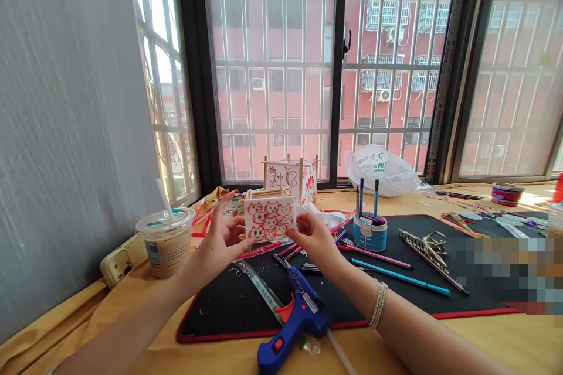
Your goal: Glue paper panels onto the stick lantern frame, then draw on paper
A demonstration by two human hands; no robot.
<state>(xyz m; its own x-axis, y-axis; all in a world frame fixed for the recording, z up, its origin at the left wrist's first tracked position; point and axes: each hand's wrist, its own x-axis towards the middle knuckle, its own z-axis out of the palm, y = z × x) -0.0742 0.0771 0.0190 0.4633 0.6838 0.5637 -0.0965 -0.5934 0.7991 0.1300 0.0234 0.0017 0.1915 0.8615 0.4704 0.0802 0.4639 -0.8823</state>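
In front of me, my two hands raise a small white panel drawn with several red-outlined cat faces. It looks like paper or card on a thin wooden backing, though I cannot tell exactly. My left hand pinches its left edge and my right hand pinches its right edge. Just behind the panel stands a stick-framed paper box with red flower and butterfly drawings. A blue hot glue gun lies on the black, red-edged mat below my hands.
A blue pen cup holds markers on the mat, beside loose coloured pencils and metal clips. To the left stand a plastic drink cup and a power strip. A white plastic bag rests against the barred window.
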